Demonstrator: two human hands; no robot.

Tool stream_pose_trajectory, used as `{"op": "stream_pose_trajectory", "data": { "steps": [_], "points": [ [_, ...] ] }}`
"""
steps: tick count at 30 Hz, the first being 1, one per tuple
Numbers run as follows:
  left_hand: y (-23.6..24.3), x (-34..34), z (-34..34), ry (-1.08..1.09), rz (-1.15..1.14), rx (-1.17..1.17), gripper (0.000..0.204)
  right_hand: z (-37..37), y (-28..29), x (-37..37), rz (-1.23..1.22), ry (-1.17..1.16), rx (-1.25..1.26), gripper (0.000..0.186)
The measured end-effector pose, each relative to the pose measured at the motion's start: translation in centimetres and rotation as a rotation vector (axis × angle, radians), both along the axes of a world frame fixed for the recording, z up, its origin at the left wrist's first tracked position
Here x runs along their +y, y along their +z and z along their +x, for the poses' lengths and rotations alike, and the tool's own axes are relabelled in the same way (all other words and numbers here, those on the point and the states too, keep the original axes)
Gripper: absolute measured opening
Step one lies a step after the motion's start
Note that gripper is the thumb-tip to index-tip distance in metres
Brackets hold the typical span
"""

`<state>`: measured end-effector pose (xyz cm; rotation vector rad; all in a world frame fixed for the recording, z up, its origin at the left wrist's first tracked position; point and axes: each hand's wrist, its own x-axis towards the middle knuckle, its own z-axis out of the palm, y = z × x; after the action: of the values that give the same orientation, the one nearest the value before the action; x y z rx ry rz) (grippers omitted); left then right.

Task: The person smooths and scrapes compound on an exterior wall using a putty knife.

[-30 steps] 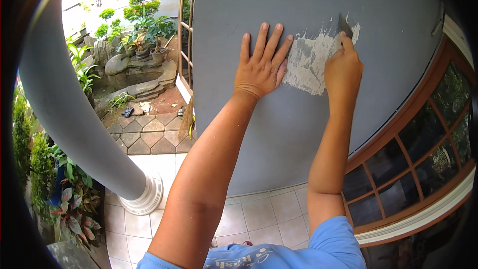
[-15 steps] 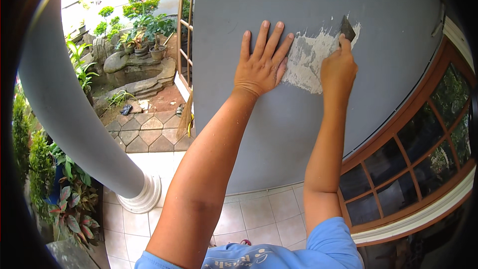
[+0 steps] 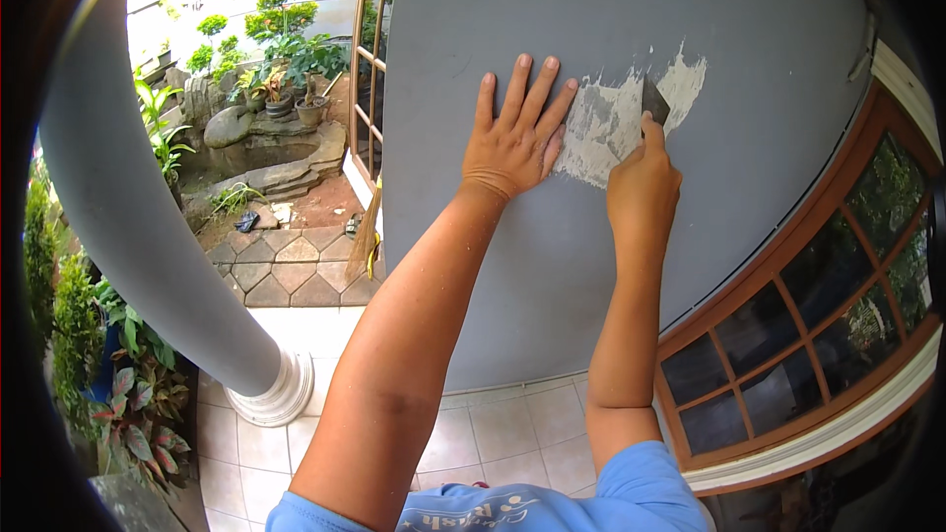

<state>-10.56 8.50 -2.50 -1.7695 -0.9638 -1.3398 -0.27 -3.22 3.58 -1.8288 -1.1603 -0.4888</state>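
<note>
My left hand (image 3: 507,138) lies spread against a grey wall (image 3: 512,0), just left of a rough off-white patch of scraped filler (image 3: 596,113). My right hand (image 3: 641,187) grips a putty knife (image 3: 656,99), its dark blade over the patch and its handle mostly hidden in my fingers. Thin streaks of pale filler reach up past the blade to the upper right.
A grey column (image 3: 148,217) with a white base stands left. Beyond it are a rock pond (image 3: 227,158), potted plants and paving (image 3: 286,261). A straw broom (image 3: 365,236) leans beside an open wooden-framed pane (image 3: 367,69). A wooden window (image 3: 818,315) is at right, above pale tiles (image 3: 522,424).
My right hand and the putty knife have moved down and to the left across the patch. My left hand is still spread on the wall, slightly lower in the picture.
</note>
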Motion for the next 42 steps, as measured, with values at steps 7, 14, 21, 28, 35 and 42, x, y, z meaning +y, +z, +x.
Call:
{"op": "stream_pose_trajectory", "data": {
  "steps": [7, 14, 21, 28, 35, 42],
  "points": [
    [0.1, 0.1, 0.1, -0.011, -0.009, -0.008, 0.056, 2.6, 0.4, 0.3, 0.084, 0.014, 0.072, 0.051],
    [0.4, 0.1, 0.0, 0.01, 0.003, 0.015, 0.054, 2.6, 1.4, 0.8, 0.045, -0.033, 0.208, 0.049],
    [0.2, 0.0, 0.1, -0.009, 0.011, 0.005, 0.055, 0.9, -0.5, 0.1, -0.098, -0.109, -0.106, 0.05],
    [-0.1, -0.1, 0.0, -0.006, 0.019, 0.006, 0.055, 0.2, -0.5, 0.0, -0.068, -0.066, -0.054, 0.051],
    [0.0, 0.3, -0.3, -0.006, -0.004, 0.017, 0.055, 0.7, 0.9, -0.6, -0.045, -0.034, 0.018, 0.051],
    [0.2, -0.1, 0.1, -0.006, -0.008, 0.024, 0.056, 0.9, 1.7, 0.0, -0.008, -0.037, 0.121, 0.048]
  ]
}}
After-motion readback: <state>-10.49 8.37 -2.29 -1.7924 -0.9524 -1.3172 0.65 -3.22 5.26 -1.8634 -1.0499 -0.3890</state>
